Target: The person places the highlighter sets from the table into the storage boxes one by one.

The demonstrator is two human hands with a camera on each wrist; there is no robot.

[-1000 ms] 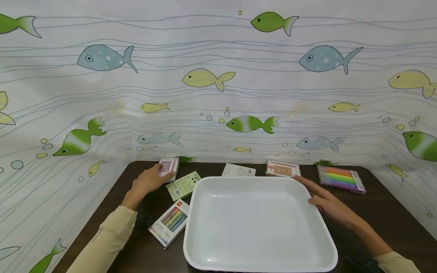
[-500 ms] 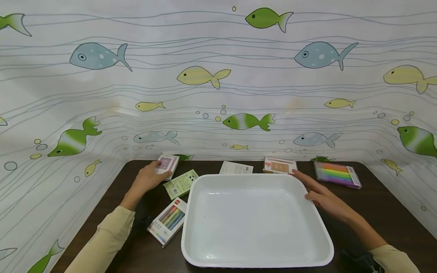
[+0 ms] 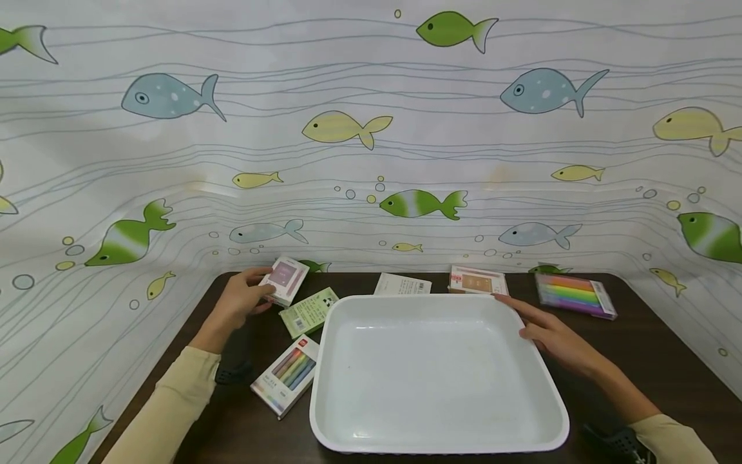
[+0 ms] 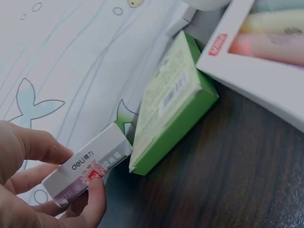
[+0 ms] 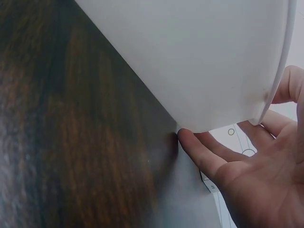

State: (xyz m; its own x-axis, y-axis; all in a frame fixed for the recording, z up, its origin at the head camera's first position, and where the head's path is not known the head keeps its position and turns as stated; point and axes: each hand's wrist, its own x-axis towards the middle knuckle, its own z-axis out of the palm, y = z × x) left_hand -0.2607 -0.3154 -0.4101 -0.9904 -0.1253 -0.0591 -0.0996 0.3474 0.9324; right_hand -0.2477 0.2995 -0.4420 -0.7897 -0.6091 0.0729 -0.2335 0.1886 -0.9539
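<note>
My left hand point(image 3: 234, 299) pinches a small white-and-purple box point(image 3: 284, 281) by its left side at the far left of the table. In the left wrist view the box point(image 4: 89, 164) shows "deli" print and stands tilted between thumb and fingers. A large white tray point(image 3: 437, 428) fills the middle front. At its far right corner my right hand point(image 3: 559, 341) grips the tray. In the right wrist view that hand point(image 5: 266, 166) has one finger over the rim and others at the tray's lower edge point(image 5: 204, 95).
Beside the tray's left lie a green box point(image 3: 310, 312) and a pack of coloured pens point(image 3: 286, 376). Behind it lie a pale box point(image 3: 402, 285) and a white-and-brown box point(image 3: 478, 281). A rainbow-coloured pack point(image 3: 576, 296) lies far right. A fish-patterned sheet point(image 3: 348, 167) surrounds the table.
The left hand has shifted from over the purple box to its left side, and the box now sits more tilted. The right hand stays at the tray's corner.
</note>
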